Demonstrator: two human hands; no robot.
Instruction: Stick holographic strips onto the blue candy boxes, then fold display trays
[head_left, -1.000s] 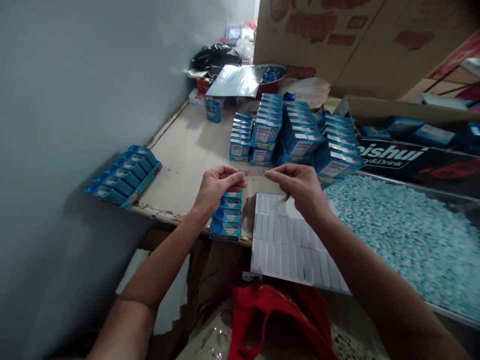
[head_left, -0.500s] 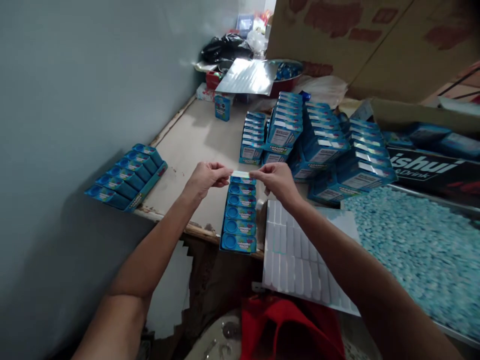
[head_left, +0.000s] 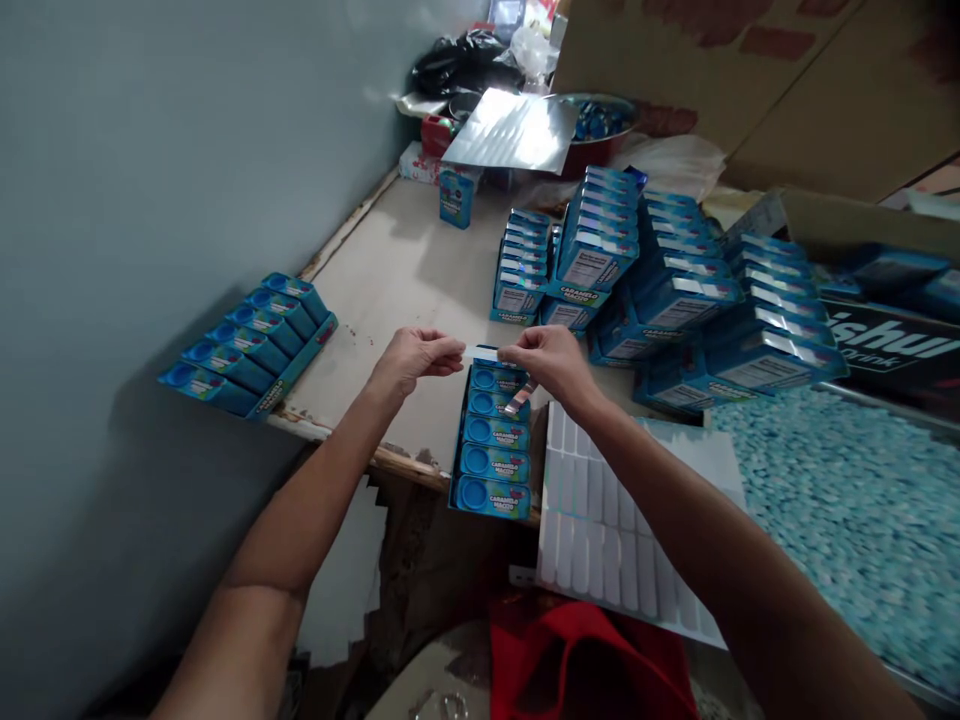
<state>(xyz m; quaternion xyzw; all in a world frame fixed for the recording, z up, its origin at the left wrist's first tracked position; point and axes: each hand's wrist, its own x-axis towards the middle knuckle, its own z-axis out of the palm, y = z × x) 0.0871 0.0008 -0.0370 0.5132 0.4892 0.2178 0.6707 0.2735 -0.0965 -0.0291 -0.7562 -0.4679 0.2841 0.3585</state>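
Between my two hands a narrow pale sticker strip (head_left: 481, 353) is stretched level. My left hand (head_left: 420, 357) pinches its left end with thumb and fingertips. At its right end my right hand (head_left: 546, 362) pinches it too, and a second shiny strip (head_left: 520, 397) dangles from below those fingers. Directly beneath lies a tray of blue candy boxes (head_left: 495, 462) in a row, tops up, marked "Caramelo Macizo"; my hands hover over its far end. Right of it is a sheet of silvery stickers (head_left: 600, 520), partly covered by my right forearm.
Another tray of blue boxes (head_left: 247, 345) sits by the left wall. Stacked trays of blue boxes (head_left: 690, 290) stand at the right. A single blue box (head_left: 455, 199) stands farther back, near a shiny sheet (head_left: 517, 130). Blue-white candies (head_left: 840, 510) fill a bin at right.
The shiny second strip now hangs clearly below my right hand. Both hands still stretch the pale strip, and the view has shifted slightly.
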